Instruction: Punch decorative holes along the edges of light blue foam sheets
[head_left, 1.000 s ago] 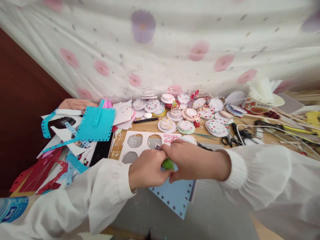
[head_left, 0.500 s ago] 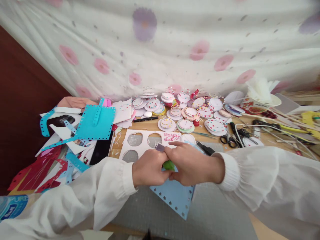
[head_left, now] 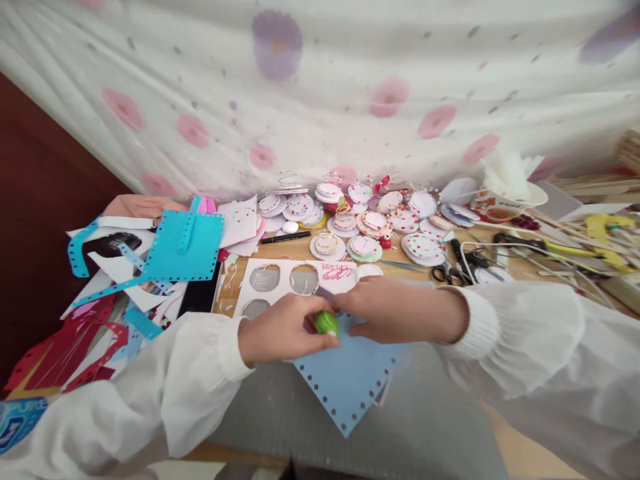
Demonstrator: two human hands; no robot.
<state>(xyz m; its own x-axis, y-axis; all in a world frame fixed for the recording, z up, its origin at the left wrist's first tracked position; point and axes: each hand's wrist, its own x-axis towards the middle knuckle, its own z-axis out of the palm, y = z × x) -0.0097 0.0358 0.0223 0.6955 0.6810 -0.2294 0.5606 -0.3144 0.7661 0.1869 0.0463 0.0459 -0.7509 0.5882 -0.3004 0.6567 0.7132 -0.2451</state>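
My left hand (head_left: 287,327) is closed round a small green hole punch (head_left: 327,323), its fingers curled at the punch's left side. Close on the right, my right hand (head_left: 395,310) has its fingers bent at the upper edge of a light blue sheet (head_left: 345,380); what they grip is partly hidden. Small flower-shaped holes run along the two lower edges of the blue sheet. Beneath lies a grey cutting mat (head_left: 430,413). A white card (head_left: 287,300) with round cut-outs and red scribbles sits behind my hands.
Stacked paper discs with coloured dots (head_left: 327,247) line the back. Turquoise punched paper (head_left: 185,247) and red scraps lie left. Black scissors (head_left: 447,273), a yellow-handled tool (head_left: 570,250) and a bowl (head_left: 510,200) stand right. A black pen (head_left: 285,237) lies behind the card.
My hands have moved apart slightly, exposing more of the green punch. The blue sheet has turned, so its corner points more toward me and more of its right edge shows. The view has shifted a little.
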